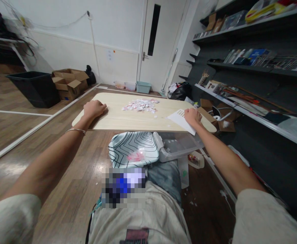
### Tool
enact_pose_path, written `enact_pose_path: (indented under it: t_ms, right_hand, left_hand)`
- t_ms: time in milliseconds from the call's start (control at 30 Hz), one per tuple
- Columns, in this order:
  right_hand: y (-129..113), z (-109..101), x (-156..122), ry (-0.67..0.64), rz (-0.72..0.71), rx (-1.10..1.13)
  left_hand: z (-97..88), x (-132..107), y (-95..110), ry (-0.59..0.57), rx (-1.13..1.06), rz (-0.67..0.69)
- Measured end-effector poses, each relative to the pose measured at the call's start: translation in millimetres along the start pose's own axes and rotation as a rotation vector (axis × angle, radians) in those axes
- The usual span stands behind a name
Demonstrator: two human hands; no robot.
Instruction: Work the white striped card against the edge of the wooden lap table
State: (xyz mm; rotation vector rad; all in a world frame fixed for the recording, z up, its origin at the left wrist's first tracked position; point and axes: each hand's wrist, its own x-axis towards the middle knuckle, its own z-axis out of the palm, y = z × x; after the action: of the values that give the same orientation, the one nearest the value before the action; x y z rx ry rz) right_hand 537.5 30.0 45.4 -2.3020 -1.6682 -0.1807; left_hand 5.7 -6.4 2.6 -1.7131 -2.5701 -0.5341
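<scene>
Resting left hand [94, 110] to left of the paper scraps [141, 105], right hand [192, 117] on white sheet [180, 120] right of them. Cannot tell either grip

The tabletop [113, 117] looks like pale wood-grain board to me, smooth with a soft sheen. On it lie matt paper scraps [142, 105] and, toward its right end, a smooth white paper sheet [179, 121]. Nearer than the tabletop, there's a storage box [172, 156] in cloudy clear plastic; beyond its left end, a dull black plastic bin [38, 90] and matt cardboard boxes [69, 92]. Below it, the floor [87, 157] shines, wood-grained.
</scene>
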Motion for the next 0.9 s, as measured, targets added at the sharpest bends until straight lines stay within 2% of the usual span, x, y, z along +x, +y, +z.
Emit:
enact_pose_path:
  t_ms: [167,367,533,667,900]
  right_hand:
    - [7.2,-9.1,5.2,0.006,-0.015,0.008]
    - [15.9,-13.9,-17.2,-0.032,-0.116,-0.084]
    - [16.3,-14.2,-28.2,-0.06,-0.118,-0.122]
    - [4.6,-11.9,-31.6,-0.046,-0.094,-0.121]
    - [-32.7,-4.6,-40.1,-0.098,-0.144,-0.069]
  left_hand:
    - [2.0,2.2,-1.9,0.004,-0.012,0.002]
    - [2.2,4.2,-2.9,0.002,-0.004,0.004]
    - [1.2,3.3,-2.1,0.006,-0.013,0.003]
    - [-0.2,0.3,-0.1,0.01,-0.023,-0.002]
    - [-2.7,-4.3,2.4,0.007,-0.028,0.001]
